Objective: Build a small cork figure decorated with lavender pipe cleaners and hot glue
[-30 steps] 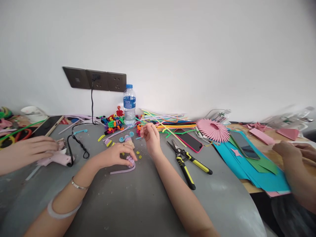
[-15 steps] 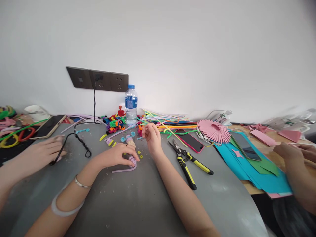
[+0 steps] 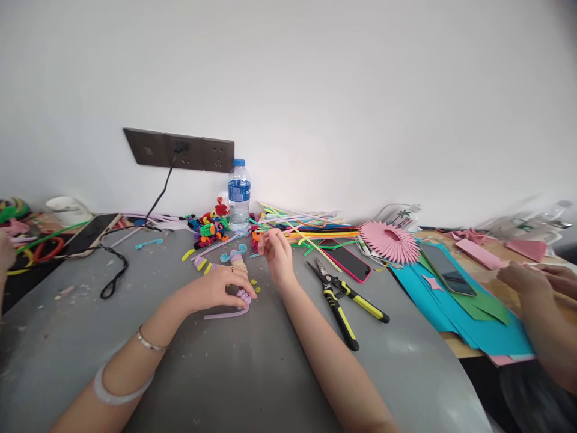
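Observation:
My left hand [image 3: 220, 288] is over the grey table [image 3: 216, 373], its thumb and fingers curled round a small lilac braided piece [image 3: 244, 296]. A lilac strip [image 3: 225, 314] trails from that piece along the table. Raised to the right, my right hand [image 3: 276, 255] has its fingertips pressed together; whatever is between them is too small to make out. Beyond my left hand lies a cream and lilac coiled piece [image 3: 237, 261] with a blue curl [image 3: 242, 248]. Small yellow-green rings [image 3: 257, 290] rest between my hands.
Black and yellow pliers [image 3: 340, 294] lie right of my right arm, near a pink-edged phone [image 3: 349, 261]. A water bottle [image 3: 239, 195] stands by the wall among colourful stems [image 3: 311, 231]. At the right, another person's hands [image 3: 527, 279] work beside blue paper [image 3: 433, 300].
Another person's hand at the left has drawn back to the frame's edge, and the black cable there has shifted. My own hands have hardly moved.

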`<state>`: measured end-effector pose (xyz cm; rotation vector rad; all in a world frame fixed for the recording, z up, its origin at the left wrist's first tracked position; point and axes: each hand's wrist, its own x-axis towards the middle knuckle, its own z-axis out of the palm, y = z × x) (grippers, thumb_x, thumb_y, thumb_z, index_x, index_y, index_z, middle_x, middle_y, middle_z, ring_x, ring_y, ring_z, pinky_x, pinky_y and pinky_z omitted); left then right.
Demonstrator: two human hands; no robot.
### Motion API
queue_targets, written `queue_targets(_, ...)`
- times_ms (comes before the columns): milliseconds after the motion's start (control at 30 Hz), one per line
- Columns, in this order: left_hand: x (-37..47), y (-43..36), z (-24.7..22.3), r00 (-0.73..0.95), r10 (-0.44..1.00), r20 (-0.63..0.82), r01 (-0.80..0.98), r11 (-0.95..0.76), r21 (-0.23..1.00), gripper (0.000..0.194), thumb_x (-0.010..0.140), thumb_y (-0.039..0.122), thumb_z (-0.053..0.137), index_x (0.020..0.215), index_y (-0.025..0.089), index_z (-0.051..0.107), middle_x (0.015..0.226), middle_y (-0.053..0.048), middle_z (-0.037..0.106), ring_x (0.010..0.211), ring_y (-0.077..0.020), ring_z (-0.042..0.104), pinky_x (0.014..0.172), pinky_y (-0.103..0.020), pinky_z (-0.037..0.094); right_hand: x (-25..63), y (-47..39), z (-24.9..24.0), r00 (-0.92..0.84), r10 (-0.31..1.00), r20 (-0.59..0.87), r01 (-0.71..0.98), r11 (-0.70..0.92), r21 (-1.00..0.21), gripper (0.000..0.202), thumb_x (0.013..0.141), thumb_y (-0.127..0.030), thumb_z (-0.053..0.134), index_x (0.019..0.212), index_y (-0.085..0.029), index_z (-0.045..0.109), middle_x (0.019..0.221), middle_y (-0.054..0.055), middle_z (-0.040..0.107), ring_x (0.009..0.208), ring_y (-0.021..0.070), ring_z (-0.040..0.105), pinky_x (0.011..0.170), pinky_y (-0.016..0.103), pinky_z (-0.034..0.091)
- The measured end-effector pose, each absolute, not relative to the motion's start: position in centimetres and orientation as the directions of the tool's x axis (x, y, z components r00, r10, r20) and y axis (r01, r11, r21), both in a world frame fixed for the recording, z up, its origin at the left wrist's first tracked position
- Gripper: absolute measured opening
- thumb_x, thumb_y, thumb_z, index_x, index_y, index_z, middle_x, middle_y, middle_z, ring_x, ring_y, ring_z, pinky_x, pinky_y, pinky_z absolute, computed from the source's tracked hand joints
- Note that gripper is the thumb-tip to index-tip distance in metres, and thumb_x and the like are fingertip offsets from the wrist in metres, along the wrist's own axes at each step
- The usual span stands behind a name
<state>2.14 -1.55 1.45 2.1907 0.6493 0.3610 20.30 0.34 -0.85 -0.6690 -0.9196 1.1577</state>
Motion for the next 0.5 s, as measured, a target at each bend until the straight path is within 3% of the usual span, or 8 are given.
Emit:
queue_targets(300, 2.01, -1.42, 1.17, 0.818, 0.572, 0.055, 0.327, -0.542, 0.774, 0.02, 0.082, 0.039, 0.072, 0.095, 0.025, 0.079, 0.086, -0.002, 0.071, 0.08, -0.017, 0.064, 0.075, -0.024, 0.043, 20.3, 0.64, -1.32, 0.123, 0.96, 0.25, -0.471, 0.278, -0.837, 0.026, 0.082, -0.046, 0.065, 0.078, -0.022, 0.056, 0.062, -0.004, 0.056, 0.052, 0.0115, 0.045, 0.052, 0.025, 0.036)
queue_targets(500, 2.05, -1.62, 1.22, 0.824, 0.563, 0.063, 0.321, -0.556, 0.767, 0.017, 0.082, 0.033, 0.073, 0.095, 0.025, 0.079, 0.089, -0.002, 0.074, 0.083, -0.0175, 0.065, 0.078, -0.024, 0.043, 20.1, 0.56, -1.46, 0.12, 0.962, 0.246, -0.496, 0.273, -0.825, 0.025, 0.083, -0.043, 0.065, 0.077, -0.022, 0.055, 0.061, -0.004, 0.057, 0.052, 0.0115, 0.045, 0.052, 0.024, 0.036)
